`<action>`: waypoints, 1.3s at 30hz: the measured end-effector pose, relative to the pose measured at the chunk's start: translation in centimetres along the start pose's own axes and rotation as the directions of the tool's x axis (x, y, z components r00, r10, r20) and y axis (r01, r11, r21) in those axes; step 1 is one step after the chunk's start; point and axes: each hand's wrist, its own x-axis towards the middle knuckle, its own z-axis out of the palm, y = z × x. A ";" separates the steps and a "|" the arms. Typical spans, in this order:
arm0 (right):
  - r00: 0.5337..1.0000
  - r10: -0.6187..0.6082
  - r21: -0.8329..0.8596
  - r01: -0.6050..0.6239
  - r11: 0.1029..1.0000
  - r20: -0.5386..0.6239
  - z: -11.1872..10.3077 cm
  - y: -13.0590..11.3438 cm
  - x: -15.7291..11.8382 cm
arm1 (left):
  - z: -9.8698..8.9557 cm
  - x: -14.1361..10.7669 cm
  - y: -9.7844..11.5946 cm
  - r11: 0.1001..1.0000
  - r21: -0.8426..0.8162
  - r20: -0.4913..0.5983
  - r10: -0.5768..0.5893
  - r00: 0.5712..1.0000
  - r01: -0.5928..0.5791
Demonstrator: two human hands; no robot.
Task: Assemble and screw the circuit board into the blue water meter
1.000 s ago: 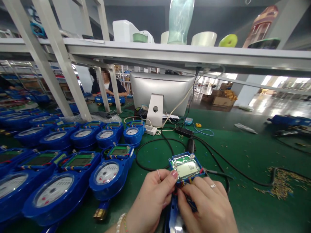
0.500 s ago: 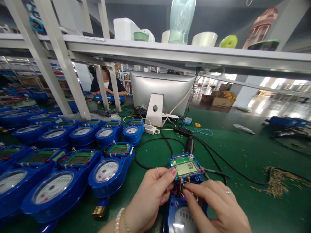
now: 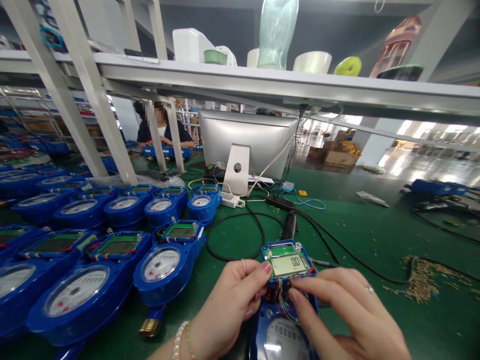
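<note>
In front of me is a blue water meter (image 3: pixel 281 340), its round dial and number wheels facing up. A display board (image 3: pixel 287 264) in a blue frame tilts up at its far end, the lit screen showing digits. My left hand (image 3: pixel 230 302) grips the left edge of this board between thumb and fingers. Thin coloured wires (image 3: pixel 279 295) run from under the board down into the meter's housing. Thumb and forefinger of my right hand (image 3: pixel 348 307) are closed on the wires just below the screen; the exact strand is hidden.
Rows of similar blue meters (image 3: pixel 159 265) fill the left side. A grey monitor (image 3: pixel 245 135) stands behind, beneath a shelf (image 3: pixel 240 76). A black-handled tool (image 3: pixel 289 226), cables (image 3: pixel 369 267) and scattered wire clippings (image 3: pixel 420 285) lie on the green bench. Another person (image 3: pixel 165 131) sits across.
My right hand has moved slightly right, uncovering more of the wires and the dial. My left hand keeps its grip on the display board. The view has shifted a little.
</note>
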 end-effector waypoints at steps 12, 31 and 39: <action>0.923 0.271 0.222 -0.334 0.916 0.272 1.9 1.3 0.7 | -0.1 0.1 -0.1 0.998 0.064 0.021 0.008 1.000 -0.009; 0.983 -0.085 0.093 0.070 0.993 0.164 1.4 1.7 2.1 | -0.5 -0.3 0.0 0.968 0.242 0.013 -0.073 0.997 0.068; 0.985 -0.137 0.086 0.128 0.988 0.101 1.1 1.7 1.9 | -0.5 -0.4 1.2 0.873 0.488 0.046 -0.035 0.998 0.008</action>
